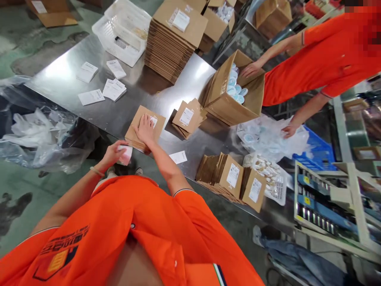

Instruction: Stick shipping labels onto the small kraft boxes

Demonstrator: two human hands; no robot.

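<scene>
My left hand [114, 154] is closed around a small white and pinkish wad of labels [125, 155] just off the table's near edge. My right hand [145, 129] lies flat, fingers stretched, on a stack of flat brown cardboard pieces [135, 119]. Under its fingertips a white label [154, 120] partly shows on the top piece. To the right, a smaller fanned pile of labelled cardboard [187, 116] rests on the metal table. A loose white slip [178, 157] lies close to my right forearm.
Stacks of white cards [113, 89] lie at the left of the metal table [110, 119]. Behind stand a white basket [119, 35] and a tall cardboard stack [172, 43]. A co-worker's hand [251, 69] reaches into an open carton [218, 93]. Labelled cardboard [230, 174] stands near the front edge.
</scene>
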